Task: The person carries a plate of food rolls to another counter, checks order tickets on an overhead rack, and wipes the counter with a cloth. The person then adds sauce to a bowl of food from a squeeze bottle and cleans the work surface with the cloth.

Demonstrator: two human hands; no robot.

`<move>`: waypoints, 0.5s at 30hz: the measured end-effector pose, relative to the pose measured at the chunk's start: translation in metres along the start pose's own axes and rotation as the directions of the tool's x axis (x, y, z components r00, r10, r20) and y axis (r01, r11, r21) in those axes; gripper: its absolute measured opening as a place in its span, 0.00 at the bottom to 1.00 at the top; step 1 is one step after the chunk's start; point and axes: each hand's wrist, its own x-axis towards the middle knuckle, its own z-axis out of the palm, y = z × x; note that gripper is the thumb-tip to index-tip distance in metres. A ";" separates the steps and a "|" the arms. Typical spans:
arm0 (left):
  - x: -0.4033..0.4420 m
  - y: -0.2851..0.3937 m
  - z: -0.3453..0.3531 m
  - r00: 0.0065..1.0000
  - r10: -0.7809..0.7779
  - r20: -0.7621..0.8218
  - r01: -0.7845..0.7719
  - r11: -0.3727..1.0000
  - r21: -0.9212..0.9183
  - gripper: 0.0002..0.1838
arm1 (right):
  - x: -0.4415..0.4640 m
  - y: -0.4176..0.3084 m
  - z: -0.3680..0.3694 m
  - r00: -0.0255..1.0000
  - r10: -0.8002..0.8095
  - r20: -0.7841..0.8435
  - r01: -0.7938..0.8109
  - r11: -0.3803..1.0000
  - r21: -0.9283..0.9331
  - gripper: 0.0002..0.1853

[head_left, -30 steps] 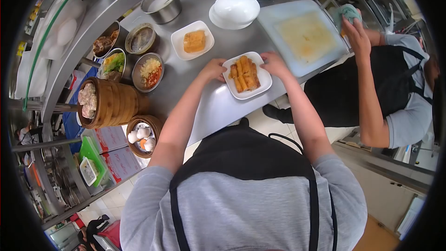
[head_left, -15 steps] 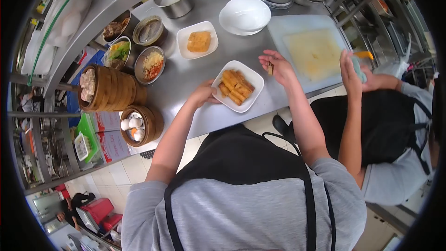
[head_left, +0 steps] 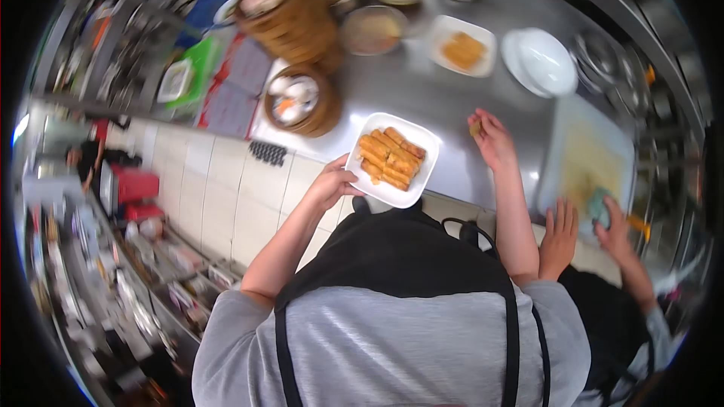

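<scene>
Red print on the boxes [head_left: 235, 79] beyond the table's left end is too blurred to read. The table [head_left: 456, 113] is shiny steel, carrying bamboo steamers [head_left: 302, 30], a second plate [head_left: 440, 28] with golden food, white bowls [head_left: 549, 64] and a cutting board [head_left: 566, 132], where a co-worker's hand [head_left: 617, 232] holds a green cloth [head_left: 599, 207]. Pale tiles cover the floor [head_left: 226, 188]; a red container [head_left: 139, 185] stands well off to the left.

At the table's near edge, the left hand [head_left: 329, 185] grips one side of a white plate [head_left: 369, 126] bearing fried rolls [head_left: 392, 157], its fingers closed on the rim. The right hand [head_left: 495, 143], apart from the plate, is half curled, pinching a small brown piece [head_left: 475, 129] too blurred to identify.
</scene>
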 end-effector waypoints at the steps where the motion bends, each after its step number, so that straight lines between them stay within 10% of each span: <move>1: -0.017 -0.002 -0.015 0.998 0.036 -0.056 -0.038 0.999 -0.032 0.30 | 0.002 0.015 0.015 0.998 0.050 0.048 -0.048 0.998 -0.034 0.12; 7: -0.125 -0.048 -0.111 0.929 0.146 -0.340 -0.235 0.942 -0.238 0.29 | -0.007 0.122 0.123 0.895 0.344 0.284 -0.132 0.812 -0.569 0.06; 15: -0.281 -0.106 -0.245 0.707 0.125 -0.696 -0.490 0.796 -0.354 0.29 | -0.006 0.292 0.309 0.678 0.601 0.423 -0.034 0.601 -0.798 0.06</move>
